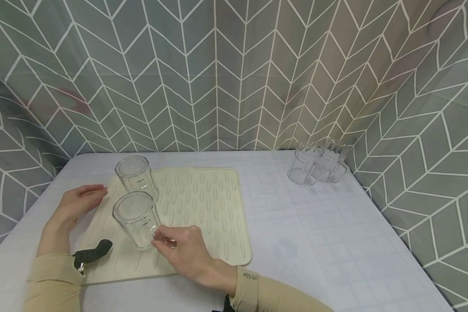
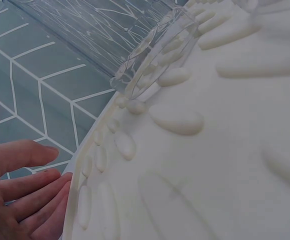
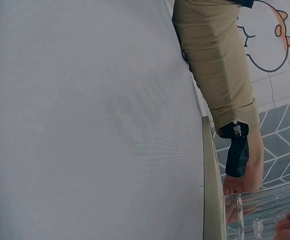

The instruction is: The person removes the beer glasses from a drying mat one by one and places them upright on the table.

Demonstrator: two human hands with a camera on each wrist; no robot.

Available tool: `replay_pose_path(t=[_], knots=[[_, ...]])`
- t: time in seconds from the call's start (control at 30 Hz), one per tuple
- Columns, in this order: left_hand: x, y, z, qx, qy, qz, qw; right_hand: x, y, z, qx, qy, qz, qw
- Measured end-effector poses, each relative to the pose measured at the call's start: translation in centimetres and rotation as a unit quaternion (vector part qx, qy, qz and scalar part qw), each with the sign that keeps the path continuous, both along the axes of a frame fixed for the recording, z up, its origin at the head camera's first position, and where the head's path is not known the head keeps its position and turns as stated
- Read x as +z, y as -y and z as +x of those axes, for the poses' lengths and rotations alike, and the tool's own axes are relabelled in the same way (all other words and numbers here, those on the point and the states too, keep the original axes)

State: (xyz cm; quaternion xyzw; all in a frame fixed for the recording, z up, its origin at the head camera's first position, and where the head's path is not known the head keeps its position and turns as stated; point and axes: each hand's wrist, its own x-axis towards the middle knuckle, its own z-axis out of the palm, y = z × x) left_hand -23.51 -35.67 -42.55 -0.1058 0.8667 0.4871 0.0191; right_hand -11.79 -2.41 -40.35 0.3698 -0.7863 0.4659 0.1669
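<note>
A clear glass mug stands on the near left part of a cream ridged mat. My right hand pinches it low on its right side, at the handle, with thumb and fingers. Just behind it is a second clear glass mug, partly overlapped by the first in the head view. At the mat's left edge rests my left hand, holding nothing. In the left wrist view its loosely extended fingers lie against the mat's rim.
Several more clear glass mugs stand grouped at the back right of the white-covered table. Patterned curtains close off the back and both sides. A black wrist camera mount juts over the mat from the left sleeve.
</note>
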Motion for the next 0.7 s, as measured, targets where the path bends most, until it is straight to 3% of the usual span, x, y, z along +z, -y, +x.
replay_pose_path(t=[0.43, 0.7], knots=[[-0.2, 0.1, 0.1, 0.001, -0.005, -0.001, 1.0000, 0.3, -0.5, 0.1, 0.009, -0.014, 0.008, 1.000], [-0.1, 0.0, 0.1, 0.002, -0.002, 0.000, 1.0000, 0.7, -1.3, -0.1, 0.011, 0.003, -0.010, 1.000]])
